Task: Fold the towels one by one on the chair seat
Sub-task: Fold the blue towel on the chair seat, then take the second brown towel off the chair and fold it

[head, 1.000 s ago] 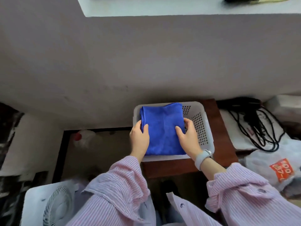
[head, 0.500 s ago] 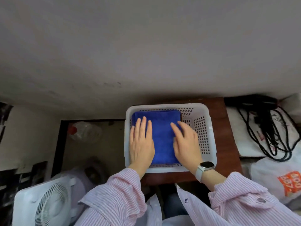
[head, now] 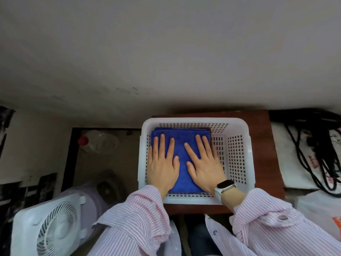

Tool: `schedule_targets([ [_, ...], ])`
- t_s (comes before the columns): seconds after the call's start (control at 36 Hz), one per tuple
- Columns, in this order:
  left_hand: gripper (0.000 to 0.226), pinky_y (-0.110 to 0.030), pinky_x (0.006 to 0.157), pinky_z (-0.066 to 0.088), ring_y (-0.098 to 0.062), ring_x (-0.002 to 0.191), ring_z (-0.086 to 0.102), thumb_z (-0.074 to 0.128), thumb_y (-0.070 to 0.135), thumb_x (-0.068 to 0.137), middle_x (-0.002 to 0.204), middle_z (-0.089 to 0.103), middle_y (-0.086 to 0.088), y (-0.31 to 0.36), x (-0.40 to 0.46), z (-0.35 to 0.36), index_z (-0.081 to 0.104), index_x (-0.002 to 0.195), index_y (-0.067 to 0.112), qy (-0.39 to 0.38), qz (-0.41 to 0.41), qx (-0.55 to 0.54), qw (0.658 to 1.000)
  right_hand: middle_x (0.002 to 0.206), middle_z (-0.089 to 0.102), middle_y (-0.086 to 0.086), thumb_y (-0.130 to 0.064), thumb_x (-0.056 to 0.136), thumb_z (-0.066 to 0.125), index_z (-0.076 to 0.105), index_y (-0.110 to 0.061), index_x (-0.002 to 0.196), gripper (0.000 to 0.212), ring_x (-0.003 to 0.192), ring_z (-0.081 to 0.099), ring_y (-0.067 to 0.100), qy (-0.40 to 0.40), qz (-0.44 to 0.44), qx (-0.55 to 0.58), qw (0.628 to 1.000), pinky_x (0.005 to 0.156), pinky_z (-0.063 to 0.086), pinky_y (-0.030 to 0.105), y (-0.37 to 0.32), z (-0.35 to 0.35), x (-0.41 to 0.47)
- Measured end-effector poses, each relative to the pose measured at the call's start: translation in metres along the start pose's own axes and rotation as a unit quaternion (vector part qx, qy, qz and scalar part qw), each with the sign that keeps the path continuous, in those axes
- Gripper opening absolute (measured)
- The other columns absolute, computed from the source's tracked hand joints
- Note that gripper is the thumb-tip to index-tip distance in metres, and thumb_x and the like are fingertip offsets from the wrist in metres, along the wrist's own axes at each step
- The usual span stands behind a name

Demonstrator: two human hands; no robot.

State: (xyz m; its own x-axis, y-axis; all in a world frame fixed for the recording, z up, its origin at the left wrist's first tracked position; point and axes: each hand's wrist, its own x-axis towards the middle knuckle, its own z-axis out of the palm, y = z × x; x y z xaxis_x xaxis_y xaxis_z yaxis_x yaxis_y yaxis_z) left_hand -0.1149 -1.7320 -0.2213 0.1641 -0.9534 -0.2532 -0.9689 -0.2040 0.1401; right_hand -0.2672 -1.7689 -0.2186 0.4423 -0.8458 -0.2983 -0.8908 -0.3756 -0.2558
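A folded blue towel (head: 181, 143) lies flat in the left half of a white perforated basket (head: 238, 156). The basket stands on a dark red-brown wooden seat (head: 262, 126). My left hand (head: 162, 163) presses flat on the towel's left side, fingers straight. My right hand (head: 203, 161), with a watch on its wrist, presses flat on the towel's right side, fingers spread. A dark edge of something shows under the towel's far right corner.
A white fan (head: 48, 228) stands on the floor at lower left, with a clear bottle with a red cap (head: 97, 141) beyond it. Black cables (head: 311, 150) lie over white bags at the right. A grey wall rises just behind the seat.
Both hands lowered the folded towel into the basket, let go of its sides and now lie flat on top of it. The view has tilted down.
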Motion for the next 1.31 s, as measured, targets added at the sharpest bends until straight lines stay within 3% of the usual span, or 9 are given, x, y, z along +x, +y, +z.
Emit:
schedule_targets([
  [0.22,0.060,-0.045,0.113,0.021,-0.030,0.135,0.035,0.026,0.040,0.089,0.147,0.035,-0.013,0.004,0.004,-0.005,0.021,0.143,0.014,-0.028,-0.014,0.030,0.999,0.148,0.033,0.016,-0.045,0.086,0.033,0.029,-0.024,0.141,0.059,0.138,0.020,0.031,-0.021,0.013,-0.022,0.999,0.101,0.031,0.058,-0.006,-0.007,0.003],
  [0.36,0.058,-0.049,0.106,0.029,-0.030,0.133,0.038,0.026,0.039,0.088,0.145,0.039,-0.012,0.004,0.004,-0.018,0.032,0.141,0.015,-0.029,-0.004,0.008,1.000,0.142,0.042,0.017,-0.043,0.083,0.034,0.041,-0.022,0.135,0.057,0.131,0.040,0.036,-0.027,0.010,-0.035,0.999,0.098,0.032,0.061,-0.012,-0.024,0.001],
  [0.5,0.066,-0.037,0.113,-0.003,-0.019,0.144,0.010,0.008,0.042,0.086,0.154,0.023,-0.004,0.003,-0.011,-0.054,0.031,0.143,0.018,0.013,-0.022,-0.128,0.991,0.131,0.055,0.016,-0.036,0.080,0.030,0.059,-0.015,0.120,0.053,0.125,0.048,0.036,0.025,0.044,0.045,0.998,0.098,0.030,0.066,-0.033,-0.060,-0.005],
  [0.58,0.060,-0.040,0.114,-0.001,-0.015,0.142,0.017,0.018,0.041,0.088,0.148,0.036,0.000,-0.009,-0.033,-0.079,0.040,0.138,0.019,0.089,-0.087,-0.188,0.974,0.129,0.056,0.009,-0.029,0.086,0.037,0.056,-0.014,0.122,0.044,0.126,0.046,0.031,0.082,0.006,0.106,0.991,0.106,0.030,0.056,-0.053,-0.079,-0.011],
  [0.67,0.053,-0.040,0.115,0.008,-0.017,0.139,0.026,0.030,0.035,0.086,0.143,0.043,-0.001,-0.033,-0.069,-0.100,0.048,0.133,0.017,0.126,-0.159,-0.243,0.949,0.128,0.054,0.003,-0.020,0.093,0.043,0.049,-0.015,0.129,0.037,0.124,0.044,0.021,0.058,-0.069,0.190,0.978,0.103,0.037,0.037,-0.087,-0.097,-0.021],
  [0.78,0.045,-0.034,0.104,0.031,-0.022,0.127,0.043,0.040,0.030,0.090,0.133,0.052,-0.006,-0.078,-0.140,-0.123,0.051,0.129,0.012,0.181,-0.243,-0.288,0.908,0.117,0.061,0.002,-0.017,0.093,0.042,0.051,-0.016,0.126,0.034,0.113,0.051,0.020,0.026,-0.154,0.205,0.966,0.088,0.044,0.034,-0.150,-0.103,-0.048],
  [0.94,0.039,-0.031,0.103,0.033,-0.022,0.125,0.044,0.045,0.026,0.094,0.134,0.050,-0.005,-0.139,-0.299,-0.137,0.048,0.131,0.014,0.235,-0.373,-0.285,0.851,0.116,0.063,0.001,-0.016,0.088,0.044,0.057,-0.018,0.118,0.033,0.111,0.055,0.020,-0.038,-0.300,0.189,0.934,0.093,0.044,0.034,-0.265,-0.079,-0.131],
  [1.14,0.037,-0.032,0.098,0.040,-0.022,0.120,0.048,0.045,0.025,0.095,0.133,0.049,-0.003,-0.176,-0.551,-0.110,0.048,0.130,0.015,0.319,-0.498,-0.265,0.762,0.108,0.067,0.014,-0.012,0.090,0.047,0.060,-0.008,0.112,0.026,0.104,0.060,0.031,-0.138,-0.434,0.203,0.867,0.087,0.047,0.040,-0.396,-0.023,-0.312],
  [1.31,0.035,-0.036,0.097,0.042,-0.022,0.117,0.051,0.047,0.025,0.093,0.129,0.054,-0.003,-0.171,-0.736,-0.086,0.051,0.127,0.017,0.357,-0.612,-0.230,0.667,0.110,0.065,0.011,-0.030,0.088,0.037,0.058,-0.011,0.111,0.036,0.105,0.059,0.030,-0.235,-0.546,0.133,0.793,0.085,0.045,0.036,-0.473,0.026,-0.460],
])
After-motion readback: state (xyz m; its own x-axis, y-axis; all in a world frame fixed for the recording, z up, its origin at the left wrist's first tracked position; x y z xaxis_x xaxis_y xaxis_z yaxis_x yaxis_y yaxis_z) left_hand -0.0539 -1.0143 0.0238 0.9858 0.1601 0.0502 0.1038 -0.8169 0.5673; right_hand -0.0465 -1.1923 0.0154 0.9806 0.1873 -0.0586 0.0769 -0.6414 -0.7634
